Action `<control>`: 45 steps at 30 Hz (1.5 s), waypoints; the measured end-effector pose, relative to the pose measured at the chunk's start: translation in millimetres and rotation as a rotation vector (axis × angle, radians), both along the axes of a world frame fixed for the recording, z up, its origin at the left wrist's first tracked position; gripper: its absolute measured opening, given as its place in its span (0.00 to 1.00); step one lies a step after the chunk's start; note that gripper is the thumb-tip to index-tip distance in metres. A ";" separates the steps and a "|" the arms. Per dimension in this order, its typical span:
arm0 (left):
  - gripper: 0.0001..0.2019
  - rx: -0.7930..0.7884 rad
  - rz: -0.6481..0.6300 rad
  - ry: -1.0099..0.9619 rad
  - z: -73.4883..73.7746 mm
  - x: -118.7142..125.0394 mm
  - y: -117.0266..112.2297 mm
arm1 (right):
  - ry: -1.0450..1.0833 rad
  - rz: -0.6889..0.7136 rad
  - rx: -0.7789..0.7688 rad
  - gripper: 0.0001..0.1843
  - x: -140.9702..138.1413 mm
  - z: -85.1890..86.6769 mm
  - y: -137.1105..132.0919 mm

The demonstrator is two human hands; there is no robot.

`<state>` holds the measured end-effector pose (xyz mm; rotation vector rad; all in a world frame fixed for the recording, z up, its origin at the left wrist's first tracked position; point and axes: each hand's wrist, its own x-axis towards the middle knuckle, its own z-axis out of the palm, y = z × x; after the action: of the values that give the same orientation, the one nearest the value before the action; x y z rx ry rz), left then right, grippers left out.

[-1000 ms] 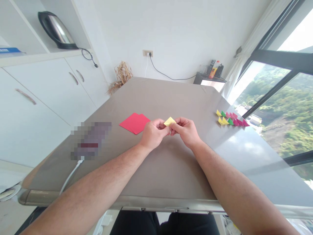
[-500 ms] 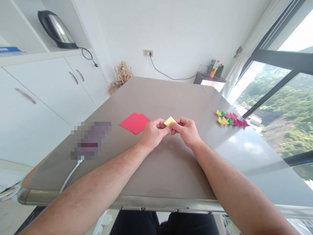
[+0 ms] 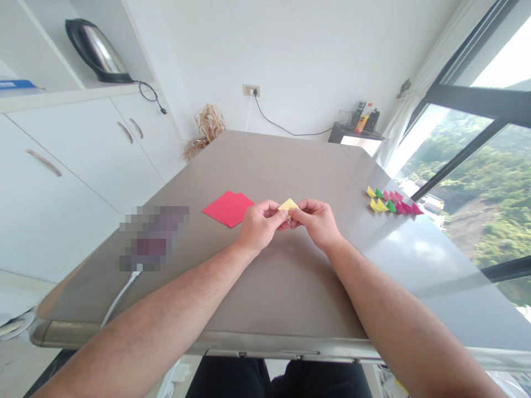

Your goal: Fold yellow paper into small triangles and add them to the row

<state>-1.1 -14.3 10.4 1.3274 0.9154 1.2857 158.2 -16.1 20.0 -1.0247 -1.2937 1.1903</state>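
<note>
Between my two hands is a small folded piece of yellow paper [image 3: 289, 204], its pointed top facing away from me. My left hand [image 3: 261, 224] pinches its left side, with the thumb lying on the near face. On the right side, my right hand [image 3: 315, 221] grips it between thumb and bent fingers. The lower part of the paper is hidden behind the thumbs. Just left of my left hand lie red paper sheets [image 3: 227, 210], flat on the grey table [image 3: 286, 287] and slightly out of line with each other.
Two rows of small folded paper pieces, yellow [image 3: 378, 205], green [image 3: 390, 205] and pink [image 3: 409, 208], stand at the table's right. A blurred-out item [image 3: 155, 237] with a white cable [image 3: 120, 296] lies at the left. Beyond the right edge is a window [image 3: 464, 138].
My left thumb has slid up and inward onto the yellow paper, covering more of its left side. My right hand has barely moved.
</note>
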 end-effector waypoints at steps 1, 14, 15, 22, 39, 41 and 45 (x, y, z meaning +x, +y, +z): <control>0.11 0.003 0.002 0.004 -0.3 -0.1 0.1 | -0.001 0.001 -0.004 0.12 0.1 0.1 -0.1; 0.10 0.039 0.012 0.044 0.2 -2.5 1.1 | -0.022 0.019 -0.011 0.10 1.8 -2.5 1.2; 0.10 0.038 0.010 0.046 0.3 -2.4 1.0 | -0.028 0.018 -0.008 0.11 1.8 -2.4 1.2; 0.11 0.037 0.036 0.085 1.6 -3.4 0.8 | -0.085 0.009 0.030 0.14 0.8 -4.2 1.2; 0.11 0.052 0.070 0.147 0.2 -4.6 1.3 | -0.074 -0.026 -0.010 0.15 2.1 -2.0 -1.3; 0.10 0.017 0.050 0.127 1.9 -5.2 1.6 | -0.065 -0.016 -0.014 0.15 4.0 -1.3 -0.8; 0.10 0.033 0.056 0.156 4.2 -6.8 2.8 | -0.106 -0.036 -0.017 0.17 5.6 -0.4 -0.3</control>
<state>-8.0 -11.5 14.6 1.4529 1.0498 1.2576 163.9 -16.4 19.6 -1.1321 -1.3435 1.1344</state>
